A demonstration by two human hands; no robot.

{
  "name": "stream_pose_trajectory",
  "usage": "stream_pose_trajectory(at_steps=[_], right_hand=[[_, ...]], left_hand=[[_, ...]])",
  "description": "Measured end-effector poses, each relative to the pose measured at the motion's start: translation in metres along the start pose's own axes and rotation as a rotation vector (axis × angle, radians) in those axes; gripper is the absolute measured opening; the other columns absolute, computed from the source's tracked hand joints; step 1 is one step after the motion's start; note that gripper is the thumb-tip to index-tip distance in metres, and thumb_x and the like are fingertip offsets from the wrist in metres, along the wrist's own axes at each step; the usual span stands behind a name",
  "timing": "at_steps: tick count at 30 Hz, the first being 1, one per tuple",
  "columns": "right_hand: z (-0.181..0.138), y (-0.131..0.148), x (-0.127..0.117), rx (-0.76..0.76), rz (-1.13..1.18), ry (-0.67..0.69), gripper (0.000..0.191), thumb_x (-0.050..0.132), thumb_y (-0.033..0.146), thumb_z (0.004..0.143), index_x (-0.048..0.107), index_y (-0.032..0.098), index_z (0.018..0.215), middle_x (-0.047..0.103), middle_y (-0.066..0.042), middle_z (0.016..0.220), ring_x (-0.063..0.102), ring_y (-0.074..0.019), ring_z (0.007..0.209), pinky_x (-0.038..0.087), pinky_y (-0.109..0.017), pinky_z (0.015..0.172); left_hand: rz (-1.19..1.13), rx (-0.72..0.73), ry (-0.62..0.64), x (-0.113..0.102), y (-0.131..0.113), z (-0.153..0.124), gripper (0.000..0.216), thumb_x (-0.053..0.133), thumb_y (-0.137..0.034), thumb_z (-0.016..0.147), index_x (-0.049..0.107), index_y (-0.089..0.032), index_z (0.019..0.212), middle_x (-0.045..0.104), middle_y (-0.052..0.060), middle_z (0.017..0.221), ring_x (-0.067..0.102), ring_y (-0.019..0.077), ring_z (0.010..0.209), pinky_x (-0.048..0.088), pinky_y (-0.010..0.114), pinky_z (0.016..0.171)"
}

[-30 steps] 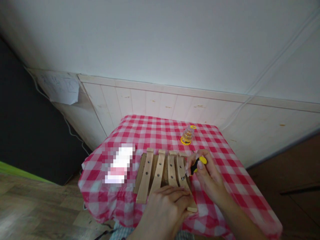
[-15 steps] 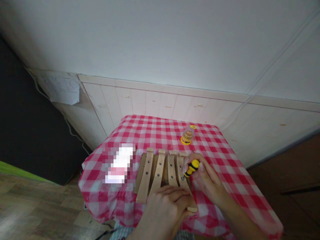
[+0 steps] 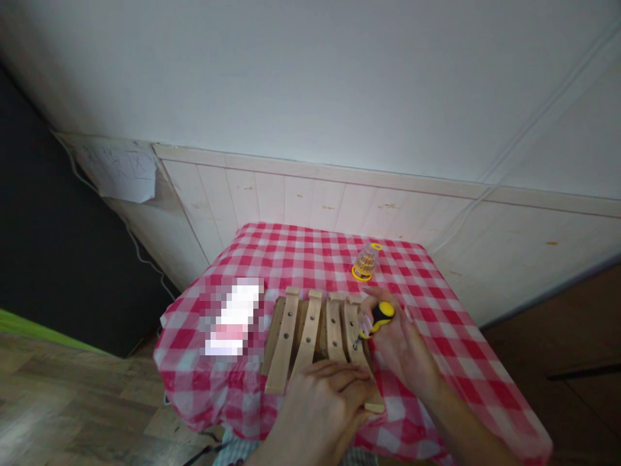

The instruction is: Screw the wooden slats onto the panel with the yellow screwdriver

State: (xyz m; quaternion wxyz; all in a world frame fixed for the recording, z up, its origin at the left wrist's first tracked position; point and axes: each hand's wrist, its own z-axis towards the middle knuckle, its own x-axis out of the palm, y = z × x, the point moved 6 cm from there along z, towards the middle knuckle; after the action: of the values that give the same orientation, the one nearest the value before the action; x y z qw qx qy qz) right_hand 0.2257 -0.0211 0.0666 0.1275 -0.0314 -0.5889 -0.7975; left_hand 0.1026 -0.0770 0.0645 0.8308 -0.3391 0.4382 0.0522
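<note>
A wooden slatted piece with several curved slats lies on the red-and-white checked tablecloth. My left hand rests on the near ends of the slats, fingers curled down over them. My right hand is closed round a short black-and-yellow screwdriver, whose tip points down at the rightmost slat.
A small clear container with a yellow base stands behind the slats, a yellow ring beside it. A pixelated white and pink object lies left of the wood. The table stands against a white panelled wall; wooden floor lies at left.
My right hand has kept shifting its grip on the screwdriver at the rightmost slat, and the handle has changed angle. My left hand has stayed on the slats.
</note>
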Motion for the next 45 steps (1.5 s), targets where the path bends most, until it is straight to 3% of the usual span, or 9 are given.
stream_pose_trajectory(at_steps=[3,8,16,20,27,32,36,39,45], right_hand=[[-0.002,0.002,-0.002,0.052,-0.086,0.062,0.037,0.04,0.058,0.1,0.062,0.03,0.107,0.058,-0.003,0.086,0.058,-0.021,0.081,0.052,-0.036,0.073],[-0.004,0.021,-0.001,-0.099,-0.333,0.134,0.019,0.049,0.045,0.102,0.061,0.032,0.107,0.064,-0.005,0.109,0.06,-0.0216,0.106,0.049,-0.039,0.095],[0.0,0.008,-0.002,-0.083,0.032,-0.009,0.021,0.052,0.049,0.1,0.058,0.033,0.112,0.054,0.003,0.074,0.048,-0.0149,0.063,0.045,-0.028,0.062],[0.001,0.006,-0.003,0.006,0.112,-0.001,0.034,0.046,0.055,0.099,0.065,0.029,0.106,0.055,-0.001,0.076,0.051,-0.0177,0.067,0.048,-0.033,0.065],[-0.003,0.017,-0.004,-0.039,-0.141,0.145,0.013,0.057,0.043,0.099,0.058,0.031,0.103,0.064,-0.001,0.098,0.063,-0.0162,0.086,0.051,-0.032,0.08],[-0.002,0.014,0.004,-0.052,-0.034,0.108,0.014,0.055,0.035,0.101,0.042,0.032,0.096,0.066,0.006,0.09,0.059,-0.01,0.064,0.047,-0.025,0.063],[0.003,0.013,0.005,-0.036,0.039,0.0,0.03,0.055,0.06,0.094,0.053,0.032,0.105,0.059,0.004,0.075,0.049,-0.0121,0.058,0.043,-0.025,0.054],[0.005,0.008,0.006,0.077,0.08,0.017,0.044,0.043,0.067,0.095,0.061,0.027,0.1,0.061,-0.002,0.079,0.056,-0.0172,0.066,0.05,-0.032,0.061],[0.0,-0.003,-0.004,0.117,-0.067,0.091,0.033,0.041,0.052,0.102,0.062,0.027,0.106,0.066,-0.006,0.098,0.064,-0.0229,0.093,0.052,-0.038,0.081]], left_hand=[[-0.014,0.006,-0.029,-0.002,0.0,0.0,0.013,0.06,-0.019,0.098,0.072,-0.02,0.102,0.077,0.004,0.111,0.074,0.0187,0.1,0.058,0.029,0.09],[-0.046,-0.004,-0.057,-0.003,0.0,0.001,0.01,0.062,-0.019,0.096,0.072,-0.02,0.096,0.078,0.003,0.109,0.075,0.0196,0.097,0.059,0.03,0.088],[-0.052,0.007,-0.05,-0.001,0.001,-0.001,0.01,0.062,-0.018,0.097,0.071,-0.019,0.1,0.077,0.004,0.111,0.074,0.0197,0.098,0.059,0.031,0.089],[-0.05,0.003,-0.037,-0.001,0.001,-0.002,0.01,0.063,-0.017,0.096,0.072,-0.019,0.1,0.077,0.003,0.111,0.074,0.0197,0.099,0.058,0.031,0.091],[-0.014,-0.009,0.032,0.003,0.002,0.0,0.01,0.063,-0.017,0.095,0.071,-0.019,0.1,0.077,0.004,0.112,0.073,0.0197,0.101,0.058,0.03,0.091],[-0.053,-0.002,-0.031,0.0,0.003,-0.002,0.008,0.065,-0.018,0.095,0.071,-0.02,0.098,0.078,0.003,0.108,0.074,0.0204,0.1,0.058,0.032,0.092],[-0.061,-0.002,-0.057,-0.001,0.002,-0.002,0.007,0.066,-0.019,0.095,0.071,-0.019,0.099,0.077,0.003,0.11,0.074,0.021,0.098,0.059,0.034,0.09],[-0.057,-0.007,-0.033,0.001,0.002,-0.001,0.01,0.065,-0.018,0.095,0.072,-0.019,0.102,0.077,0.003,0.112,0.074,0.0199,0.098,0.059,0.032,0.09],[-0.021,-0.016,0.012,0.002,0.002,0.0,0.013,0.065,-0.021,0.096,0.072,-0.019,0.107,0.076,0.003,0.115,0.073,0.0193,0.103,0.057,0.031,0.093]])
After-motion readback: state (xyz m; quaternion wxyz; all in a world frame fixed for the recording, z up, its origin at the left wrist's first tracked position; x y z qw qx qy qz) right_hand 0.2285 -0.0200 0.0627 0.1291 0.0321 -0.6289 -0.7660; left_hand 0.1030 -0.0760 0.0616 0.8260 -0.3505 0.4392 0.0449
